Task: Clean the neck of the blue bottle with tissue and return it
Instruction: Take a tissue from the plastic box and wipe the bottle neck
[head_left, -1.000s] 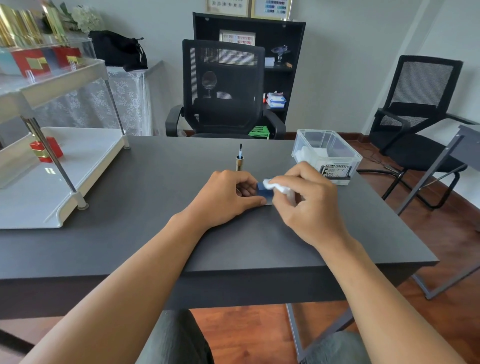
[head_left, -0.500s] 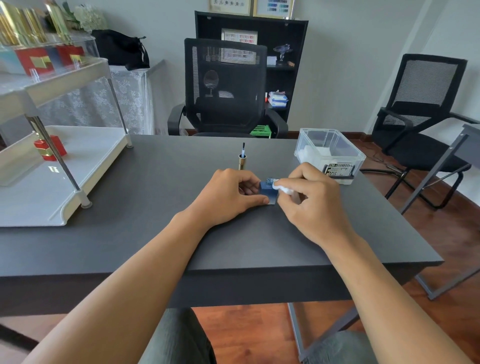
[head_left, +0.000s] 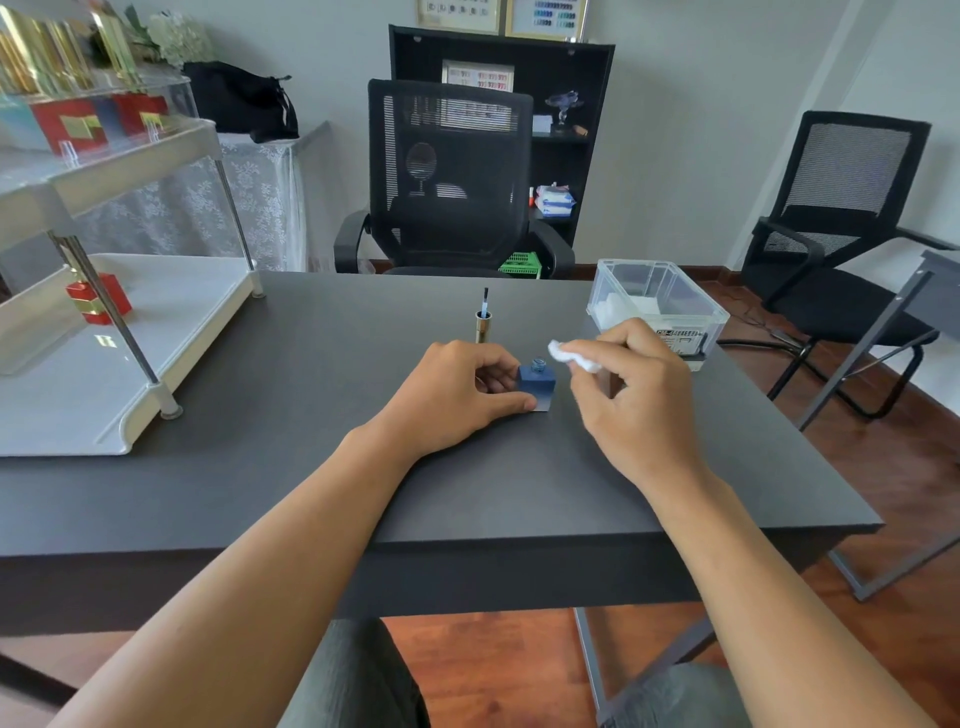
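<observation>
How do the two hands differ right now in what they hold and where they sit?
The left hand rests on the dark grey table, gripping the small square blue bottle upright; the right hand is raised beside it, off the bottle. The left hand holds glass, while the right hand pinches a crumpled white tissue at its fingertips. Both hands are closed on something.

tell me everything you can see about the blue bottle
The blue bottle is small and square-bodied, dark blue fading paler toward its base, apparently glass. Its short round neck is uncapped and open at the top. It stands upright on the dark table, near the middle. The left hand steadies it, thumb along its front base and fingers at its left side. The right hand holds white tissue just to its upper right, not touching it.
</observation>
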